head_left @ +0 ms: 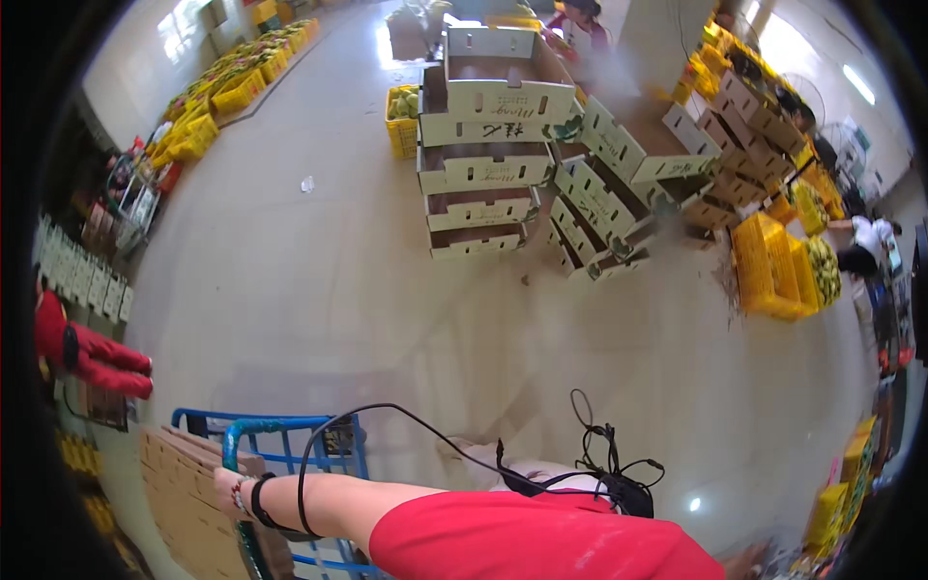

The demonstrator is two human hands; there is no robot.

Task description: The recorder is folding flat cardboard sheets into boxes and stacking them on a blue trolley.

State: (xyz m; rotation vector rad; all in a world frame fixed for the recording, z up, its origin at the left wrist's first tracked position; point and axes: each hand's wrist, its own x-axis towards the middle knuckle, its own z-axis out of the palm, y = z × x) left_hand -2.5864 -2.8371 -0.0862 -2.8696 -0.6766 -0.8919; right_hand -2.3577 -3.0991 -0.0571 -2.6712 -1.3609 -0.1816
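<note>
My left hand, with a beaded bracelet and a black wristband, is closed round the green-wrapped handle of a blue metal cart at the lower left. My red-sleeved arm reaches leftward to it. A stack of flat brown cardboard leans upright against the cart beside this hand. A black cable loops over my forearm to a tangled bundle at my waist. At the lower right edge, past the red shirt, a blurred skin-toned patch looks like my right hand; its fingers cannot be made out.
Open white-and-brown cartons stand stacked ahead, with tilted stacks to their right. Yellow crates stand at right; produce-filled crates line the far left. A person in red stands at left; other people are farther off.
</note>
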